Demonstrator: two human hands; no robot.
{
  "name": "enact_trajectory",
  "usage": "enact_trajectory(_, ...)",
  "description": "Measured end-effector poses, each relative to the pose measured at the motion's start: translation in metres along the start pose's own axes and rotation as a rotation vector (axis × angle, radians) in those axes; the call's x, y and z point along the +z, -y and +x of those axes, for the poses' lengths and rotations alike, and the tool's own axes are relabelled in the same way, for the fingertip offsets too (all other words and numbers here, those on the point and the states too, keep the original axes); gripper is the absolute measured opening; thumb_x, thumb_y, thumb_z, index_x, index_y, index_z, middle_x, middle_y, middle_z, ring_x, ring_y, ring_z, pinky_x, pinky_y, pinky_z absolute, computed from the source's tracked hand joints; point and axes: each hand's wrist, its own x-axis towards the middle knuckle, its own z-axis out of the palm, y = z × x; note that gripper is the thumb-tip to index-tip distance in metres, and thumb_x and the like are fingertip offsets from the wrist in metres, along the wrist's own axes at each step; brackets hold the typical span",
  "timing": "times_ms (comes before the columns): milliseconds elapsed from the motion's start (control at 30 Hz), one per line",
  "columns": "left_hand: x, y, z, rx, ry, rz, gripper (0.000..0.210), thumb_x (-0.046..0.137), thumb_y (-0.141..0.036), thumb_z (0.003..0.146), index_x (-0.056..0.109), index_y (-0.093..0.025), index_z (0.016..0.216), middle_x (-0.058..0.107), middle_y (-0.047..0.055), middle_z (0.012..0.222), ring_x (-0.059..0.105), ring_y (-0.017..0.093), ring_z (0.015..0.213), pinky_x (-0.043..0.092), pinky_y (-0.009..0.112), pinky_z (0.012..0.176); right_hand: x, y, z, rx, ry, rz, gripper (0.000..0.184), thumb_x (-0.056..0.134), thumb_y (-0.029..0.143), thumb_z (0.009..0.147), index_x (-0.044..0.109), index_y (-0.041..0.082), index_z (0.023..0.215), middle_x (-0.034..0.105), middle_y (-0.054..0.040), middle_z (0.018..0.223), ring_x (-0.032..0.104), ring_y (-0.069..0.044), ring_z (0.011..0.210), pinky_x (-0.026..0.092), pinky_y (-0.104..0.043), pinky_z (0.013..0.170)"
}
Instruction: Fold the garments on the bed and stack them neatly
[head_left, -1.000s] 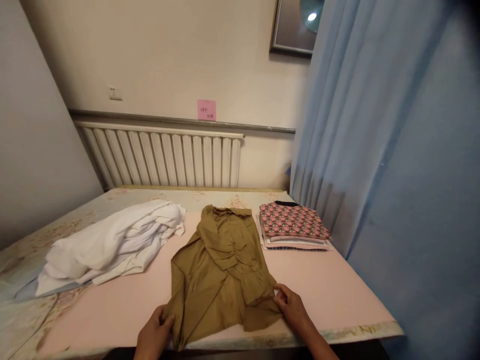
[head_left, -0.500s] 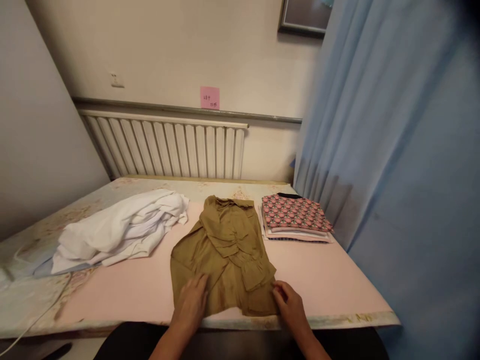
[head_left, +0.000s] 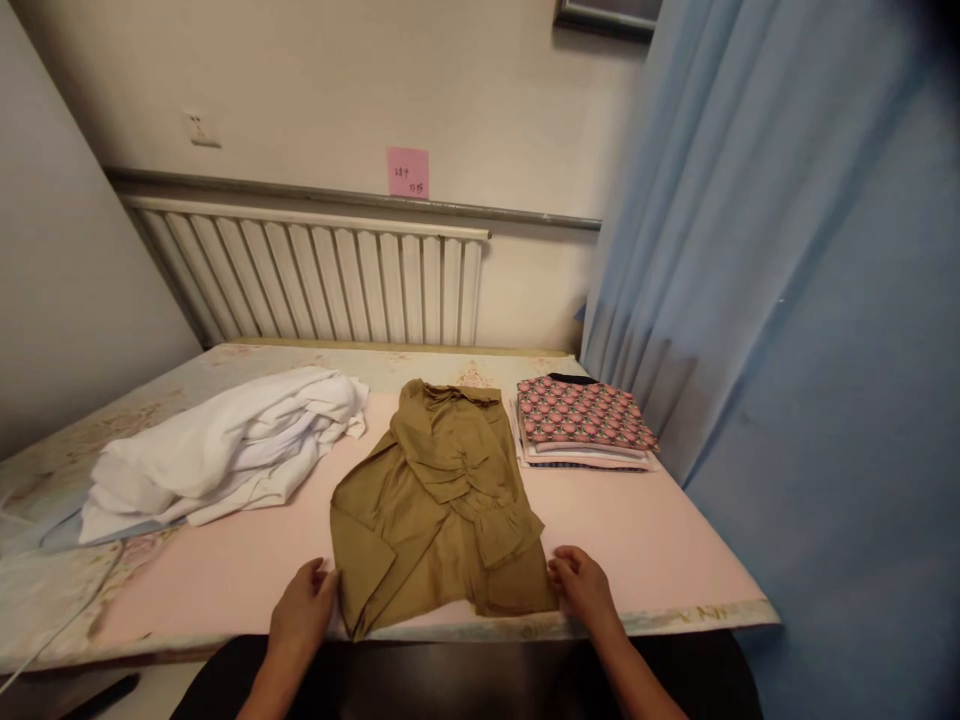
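An olive-brown blouse [head_left: 442, 500] lies partly folded, with its gathered, ruffled sleeve laid across the front and its collar end pointing away from me. At the lower left edge is my left hand [head_left: 304, 605], fingers bent and thumb close to them, pinching at the side of the cloth. My right hand [head_left: 585, 585] has its thumb and fingertips closed on the lower right edge. Some fingertips of both hands are hidden by the cloth or by the hands themselves.
A crumpled white cloth [head_left: 225, 445] lies to the left. On the right is a stack of folded clothes [head_left: 585, 415] topped by a pink-patterned piece. A pink sheet [head_left: 630, 530] covers the tabletop. Beyond are a radiator [head_left: 322, 275] and a blue curtain [head_left: 675, 250].
My left hand has moved left, from lying on the blouse to its left edge. The blouse's lower left corner now spreads out nearer the table edge. My right hand stays at the right edge.
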Motion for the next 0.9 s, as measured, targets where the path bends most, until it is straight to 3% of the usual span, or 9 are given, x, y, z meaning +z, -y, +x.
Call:
enact_trajectory(100, 0.008, -0.002, -0.003, -0.113, 0.128, -0.188, 0.038, 0.047, -0.045, 0.081, 0.057, -0.016, 0.104, 0.071, 0.008, 0.088, 0.07, 0.024, 0.081, 0.054, 0.033, 0.072, 0.011, 0.004, -0.005, 0.065, 0.079, 0.029, 0.019, 0.059, 0.038, 0.064, 0.057, 0.022, 0.075, 0.059, 0.0028, 0.054, 0.058, -0.015, 0.045, 0.04, -0.024, 0.041)
enact_trajectory(200, 0.017, -0.014, -0.011, -0.183, 0.244, -0.386, 0.026, 0.048, -0.045, 0.08, 0.053, -0.021, 0.088, 0.065, -0.001, 0.063, 0.064, 0.018, 0.053, 0.049, 0.028, 0.052, 0.018, 0.009, -0.013, 0.122, 0.181, 0.067, 0.023, 0.061, 0.042, 0.067, 0.054, 0.02, 0.068, 0.054, 0.0039, 0.046, 0.045, -0.01, 0.032, 0.026, -0.021, 0.033)
enact_trajectory(300, 0.021, -0.023, -0.018, -0.189, 0.282, -0.447, 0.021, 0.046, -0.043, 0.08, 0.046, -0.023, 0.073, 0.049, -0.007, 0.041, 0.049, 0.014, 0.036, 0.039, 0.024, 0.041, 0.021, 0.014, -0.021, 0.248, 0.297, 0.183, 0.033, 0.061, 0.05, 0.072, 0.053, 0.019, 0.065, 0.053, 0.0031, 0.046, 0.031, -0.005, 0.029, 0.02, -0.019, 0.032)
enact_trajectory(400, 0.019, -0.023, -0.021, -0.177, 0.269, -0.456, 0.02, 0.047, -0.04, 0.078, 0.043, -0.024, 0.068, 0.046, -0.007, 0.039, 0.047, 0.013, 0.035, 0.035, 0.023, 0.04, 0.025, 0.019, -0.023, 0.379, 0.38, 0.293, 0.035, 0.064, 0.049, 0.073, 0.051, 0.018, 0.062, 0.05, 0.0034, 0.045, 0.026, -0.002, 0.03, 0.018, -0.017, 0.033)
enact_trajectory(600, 0.012, -0.018, -0.024, -0.174, 0.219, -0.451, 0.019, 0.048, -0.04, 0.076, 0.045, -0.024, 0.068, 0.046, -0.007, 0.039, 0.05, 0.015, 0.038, 0.039, 0.024, 0.042, 0.031, 0.025, -0.014, 0.252, 0.291, 0.334, 0.034, 0.076, 0.038, 0.059, 0.047, 0.02, 0.062, 0.051, 0.0074, 0.047, 0.037, -0.004, 0.036, 0.019, -0.016, 0.035)
enact_trajectory(700, 0.01, -0.02, -0.025, -0.176, 0.213, -0.444, 0.019, 0.049, -0.041, 0.075, 0.046, -0.024, 0.069, 0.047, -0.006, 0.04, 0.052, 0.015, 0.039, 0.04, 0.024, 0.042, 0.032, 0.028, -0.011, 0.173, 0.238, 0.371, 0.034, 0.08, 0.034, 0.053, 0.049, 0.02, 0.059, 0.049, 0.0089, 0.047, 0.043, -0.005, 0.042, 0.03, -0.016, 0.041)
enact_trajectory(800, 0.009, -0.021, -0.026, -0.17, 0.21, -0.43, 0.019, 0.05, -0.041, 0.074, 0.047, -0.023, 0.069, 0.048, -0.006, 0.041, 0.054, 0.016, 0.04, 0.04, 0.025, 0.043, 0.032, 0.032, -0.014, 0.137, 0.22, 0.437, 0.034, 0.08, 0.039, 0.054, 0.054, 0.02, 0.065, 0.058, 0.0055, 0.057, 0.055, -0.009, 0.054, 0.044, -0.02, 0.055)
enact_trajectory(900, 0.009, -0.022, -0.026, -0.164, 0.209, -0.438, 0.016, 0.047, -0.038, 0.077, 0.046, -0.024, 0.07, 0.047, -0.007, 0.041, 0.052, 0.015, 0.04, 0.04, 0.024, 0.043, 0.033, 0.037, -0.021, 0.145, 0.263, 0.558, 0.038, 0.08, 0.043, 0.056, 0.061, 0.02, 0.08, 0.068, -0.0016, 0.073, 0.065, -0.017, 0.069, 0.051, -0.029, 0.066)
